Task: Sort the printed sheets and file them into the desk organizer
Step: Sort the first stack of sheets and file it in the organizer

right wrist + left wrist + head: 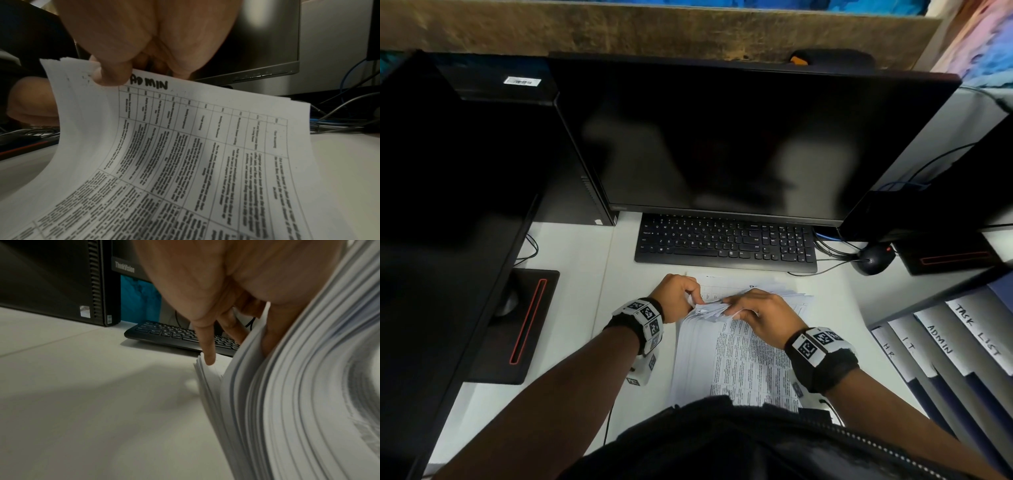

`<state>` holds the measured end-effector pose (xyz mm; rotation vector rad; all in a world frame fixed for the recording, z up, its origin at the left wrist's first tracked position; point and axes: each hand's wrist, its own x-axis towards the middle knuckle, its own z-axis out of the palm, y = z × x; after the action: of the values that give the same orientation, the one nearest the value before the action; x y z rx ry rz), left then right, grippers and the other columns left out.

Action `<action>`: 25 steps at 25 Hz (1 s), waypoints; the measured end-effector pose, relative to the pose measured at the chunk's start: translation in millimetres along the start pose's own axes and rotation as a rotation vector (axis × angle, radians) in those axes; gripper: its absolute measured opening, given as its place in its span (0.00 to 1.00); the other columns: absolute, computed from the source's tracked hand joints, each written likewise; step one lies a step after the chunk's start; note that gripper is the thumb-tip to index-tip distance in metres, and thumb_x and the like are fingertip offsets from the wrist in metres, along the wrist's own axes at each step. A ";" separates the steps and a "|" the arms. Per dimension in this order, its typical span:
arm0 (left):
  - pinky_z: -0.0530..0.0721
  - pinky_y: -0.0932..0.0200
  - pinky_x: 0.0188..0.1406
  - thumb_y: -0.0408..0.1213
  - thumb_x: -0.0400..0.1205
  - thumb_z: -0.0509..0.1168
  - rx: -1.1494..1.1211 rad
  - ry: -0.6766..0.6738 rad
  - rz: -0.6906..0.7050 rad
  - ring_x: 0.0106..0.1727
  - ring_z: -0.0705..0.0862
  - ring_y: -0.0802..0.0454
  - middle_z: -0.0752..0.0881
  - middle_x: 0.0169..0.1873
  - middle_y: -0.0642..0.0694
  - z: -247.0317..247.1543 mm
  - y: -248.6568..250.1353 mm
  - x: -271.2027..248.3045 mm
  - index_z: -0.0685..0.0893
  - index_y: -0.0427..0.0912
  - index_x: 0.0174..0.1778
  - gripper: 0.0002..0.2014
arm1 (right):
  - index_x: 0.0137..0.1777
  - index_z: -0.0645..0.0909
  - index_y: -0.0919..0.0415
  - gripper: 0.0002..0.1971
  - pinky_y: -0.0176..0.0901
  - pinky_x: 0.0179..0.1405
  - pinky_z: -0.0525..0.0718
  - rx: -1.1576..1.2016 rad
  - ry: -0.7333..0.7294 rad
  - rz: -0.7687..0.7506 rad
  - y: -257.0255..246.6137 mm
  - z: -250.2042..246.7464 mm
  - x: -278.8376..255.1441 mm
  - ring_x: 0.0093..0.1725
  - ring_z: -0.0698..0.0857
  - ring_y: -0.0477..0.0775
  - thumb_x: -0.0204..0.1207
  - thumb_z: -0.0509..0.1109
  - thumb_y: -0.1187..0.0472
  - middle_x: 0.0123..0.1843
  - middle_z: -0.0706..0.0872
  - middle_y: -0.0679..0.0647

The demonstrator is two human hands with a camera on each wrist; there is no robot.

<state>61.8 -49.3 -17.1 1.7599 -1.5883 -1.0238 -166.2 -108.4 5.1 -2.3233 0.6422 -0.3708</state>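
Observation:
A thick stack of printed sheets [743, 356] lies on the white desk in front of me, its far end lifted and curled. My left hand [681, 296] holds the lifted far left corner, with a finger tucked between the sheets [287, 386] in the left wrist view. My right hand [753, 311] pinches the top sheet's far edge. That top sheet [195, 154] carries a printed table and the handwritten word ADMIN. The desk organizer [945, 346] stands at the right, its dividers labelled HR, I.T., ADMIN and TASK LIST.
A black keyboard [726, 241] lies just beyond the sheets, under a dark monitor [739, 144]. A black computer tower [448, 171] fills the left side. A mouse [871, 260] and cables sit at the right, beside another black unit [945, 255].

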 end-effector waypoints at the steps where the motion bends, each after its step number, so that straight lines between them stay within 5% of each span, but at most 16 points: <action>1: 0.84 0.59 0.44 0.12 0.63 0.68 0.002 0.007 0.011 0.37 0.84 0.47 0.83 0.29 0.53 0.9 -1.1 -0.9 0.88 0.36 0.28 0.14 | 0.49 0.88 0.52 0.12 0.31 0.58 0.77 -0.005 0.002 0.000 0.0 0.0 -0.7 0.57 0.82 0.40 0.74 0.71 0.70 0.56 0.88 0.46; 4: 0.80 0.59 0.35 0.14 0.65 0.71 -0.025 0.064 -0.001 0.32 0.79 0.52 0.79 0.28 0.55 3.7 -4.4 -0.8 0.87 0.42 0.26 0.16 | 0.50 0.87 0.51 0.12 0.30 0.58 0.76 -0.021 0.001 0.005 0.4 1.4 -2.9 0.57 0.82 0.42 0.74 0.71 0.69 0.57 0.88 0.45; 8: 0.72 0.68 0.32 0.29 0.67 0.80 -0.138 0.187 -0.095 0.27 0.72 0.59 0.78 0.29 0.55 2.8 -1.0 4.5 0.81 0.51 0.26 0.16 | 0.51 0.87 0.50 0.12 0.30 0.58 0.76 -0.003 0.018 0.012 -0.9 0.1 -5.5 0.57 0.82 0.42 0.75 0.70 0.68 0.58 0.87 0.43; 14: 0.78 0.69 0.44 0.29 0.71 0.76 -0.208 0.304 -0.119 0.40 0.84 0.61 0.85 0.35 0.55 -8.2 15.6 12.9 0.81 0.48 0.29 0.13 | 0.51 0.87 0.50 0.11 0.26 0.60 0.74 0.027 0.015 0.021 -6.2 -10.0 -5.7 0.57 0.81 0.40 0.76 0.70 0.67 0.58 0.87 0.44; 19: 0.79 0.72 0.47 0.27 0.73 0.74 -0.214 0.441 -0.058 0.41 0.84 0.67 0.86 0.37 0.56 -52.2 35.6 25.7 0.81 0.48 0.32 0.12 | 0.52 0.87 0.50 0.11 0.36 0.61 0.77 0.030 0.001 0.067 -5.5 -10.2 -2.0 0.57 0.82 0.44 0.77 0.69 0.66 0.58 0.84 0.39; 25: 0.78 0.71 0.49 0.17 0.74 0.67 -0.358 0.695 0.205 0.41 0.81 0.70 0.81 0.40 0.51 -135.2 75.7 18.7 0.74 0.48 0.34 0.18 | 0.54 0.87 0.50 0.10 0.45 0.62 0.79 0.006 -0.072 0.093 -2.3 -8.7 10.3 0.58 0.82 0.46 0.78 0.68 0.64 0.60 0.86 0.46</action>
<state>130.9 -91.0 116.5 1.4436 -1.0392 -0.4729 -160.6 -117.2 13.9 -2.2812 0.7094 -0.2445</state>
